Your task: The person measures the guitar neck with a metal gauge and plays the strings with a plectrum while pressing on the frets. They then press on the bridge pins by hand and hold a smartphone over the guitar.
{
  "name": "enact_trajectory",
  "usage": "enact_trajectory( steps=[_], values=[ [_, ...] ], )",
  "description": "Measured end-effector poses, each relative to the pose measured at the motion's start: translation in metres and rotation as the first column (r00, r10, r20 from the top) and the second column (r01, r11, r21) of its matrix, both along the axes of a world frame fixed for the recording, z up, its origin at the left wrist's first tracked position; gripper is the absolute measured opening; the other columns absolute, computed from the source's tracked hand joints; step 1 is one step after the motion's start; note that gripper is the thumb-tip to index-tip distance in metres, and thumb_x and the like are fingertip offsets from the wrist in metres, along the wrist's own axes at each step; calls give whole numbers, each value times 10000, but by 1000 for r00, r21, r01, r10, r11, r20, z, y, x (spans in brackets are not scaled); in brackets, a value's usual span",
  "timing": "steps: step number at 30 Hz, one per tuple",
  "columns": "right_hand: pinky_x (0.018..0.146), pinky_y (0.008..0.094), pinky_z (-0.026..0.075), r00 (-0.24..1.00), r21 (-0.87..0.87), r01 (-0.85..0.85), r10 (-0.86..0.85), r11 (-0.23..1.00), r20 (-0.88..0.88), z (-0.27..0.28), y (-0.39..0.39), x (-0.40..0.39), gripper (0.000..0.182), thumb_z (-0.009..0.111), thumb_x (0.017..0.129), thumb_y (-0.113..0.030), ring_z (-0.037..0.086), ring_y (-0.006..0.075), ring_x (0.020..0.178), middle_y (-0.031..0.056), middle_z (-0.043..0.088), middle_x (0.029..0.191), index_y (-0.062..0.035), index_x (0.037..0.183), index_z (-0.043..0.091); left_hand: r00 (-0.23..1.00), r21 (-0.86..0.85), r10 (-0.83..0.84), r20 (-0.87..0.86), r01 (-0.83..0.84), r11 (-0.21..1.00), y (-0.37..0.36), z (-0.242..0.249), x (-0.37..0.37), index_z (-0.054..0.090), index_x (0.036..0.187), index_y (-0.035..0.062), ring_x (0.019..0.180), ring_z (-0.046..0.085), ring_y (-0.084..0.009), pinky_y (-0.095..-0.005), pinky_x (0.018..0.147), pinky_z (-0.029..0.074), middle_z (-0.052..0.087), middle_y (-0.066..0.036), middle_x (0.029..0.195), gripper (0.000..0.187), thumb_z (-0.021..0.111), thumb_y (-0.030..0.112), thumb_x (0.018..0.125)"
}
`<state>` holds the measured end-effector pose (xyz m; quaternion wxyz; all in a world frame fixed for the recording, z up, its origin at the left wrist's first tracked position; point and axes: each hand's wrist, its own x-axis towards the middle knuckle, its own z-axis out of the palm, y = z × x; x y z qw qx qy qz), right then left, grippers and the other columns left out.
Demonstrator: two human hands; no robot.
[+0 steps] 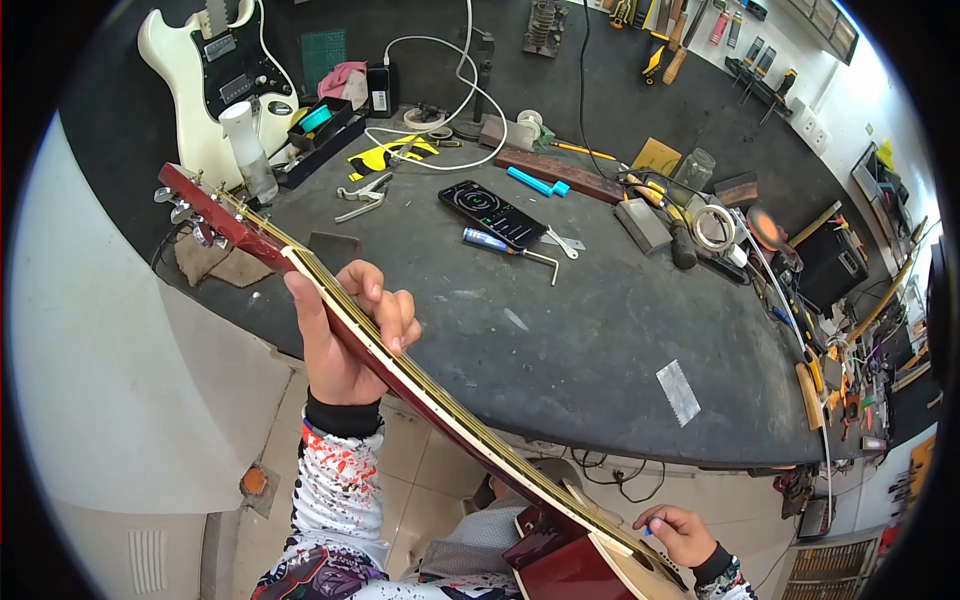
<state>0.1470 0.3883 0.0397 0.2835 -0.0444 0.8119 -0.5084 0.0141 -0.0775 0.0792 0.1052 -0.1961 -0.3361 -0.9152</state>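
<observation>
A dark red acoustic guitar (440, 405) runs diagonally from its headstock at the upper left to its body at the lower right. My left hand (350, 335) is wrapped round the neck near the headstock, thumb on the near side and fingers curled over the strings. Beside the strings at the guitar's body is my right hand (678, 535), its fingers pinched on a small blue pick (648, 531). On the dark table lies a phone (492, 213) with a lit round dial, next to a blue-handled hex key (510, 247).
Across the dark workbench (560, 350) lie a capo (364, 197), a metal scraper plate (678, 393) and a wooden bar (560, 175). A white electric guitar (190, 90) stands at the back left. Tools crowd the right edge.
</observation>
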Motion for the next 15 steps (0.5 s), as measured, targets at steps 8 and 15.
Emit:
enact_trajectory(
  steps=[8,15],
  values=[
    [861,369,487,985,-98,-1,-16,995,-170,-6,-5,6,343,564,984,-307,638,232,959,144,652,947,-6,821,543,979,136,-119,-164,142,980,24,-19,7,515,1073,51,792,505,-183,-321,736,418,558,-34,688,718,543,722,822],
    [872,357,480,985,-177,-22,-9,984,-174,1,-14,14,235,588,956,-192,626,237,978,158,647,1040,28,874,606,884,19,-467,-6,467,884,126,-76,67,540,1086,41,1007,643,-380,-561,953,471,659,-147,917,683,681,633,775]
  ],
)
